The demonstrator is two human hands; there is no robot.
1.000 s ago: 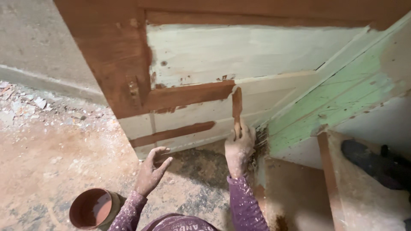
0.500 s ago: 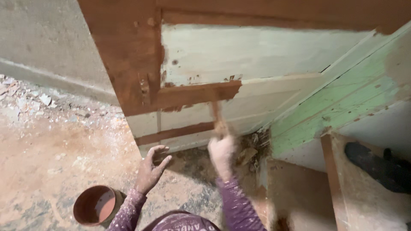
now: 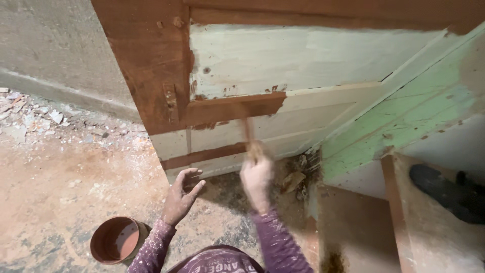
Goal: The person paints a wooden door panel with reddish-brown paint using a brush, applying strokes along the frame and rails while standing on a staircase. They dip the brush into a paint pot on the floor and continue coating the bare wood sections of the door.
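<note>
Brushing brown paint onto a pale wooden door (image 3: 303, 65).
Right hand (image 3: 257, 177) fingers clench the blurred brush (image 3: 250, 136); left hand (image 3: 179, 194) hangs open above the dusty floor (image 3: 60, 182), paint pot (image 3: 116, 240) below it.

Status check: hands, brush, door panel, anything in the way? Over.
Right hand grips paintbrush, bristles on pale door panel. Left hand open, empty, above the floor. Paint pot by left arm. Debris at door base, beside brush.

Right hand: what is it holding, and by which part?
The right hand grips a paintbrush by its lower handle end, bristles up against the door panel. The left hand holds nothing.
</note>
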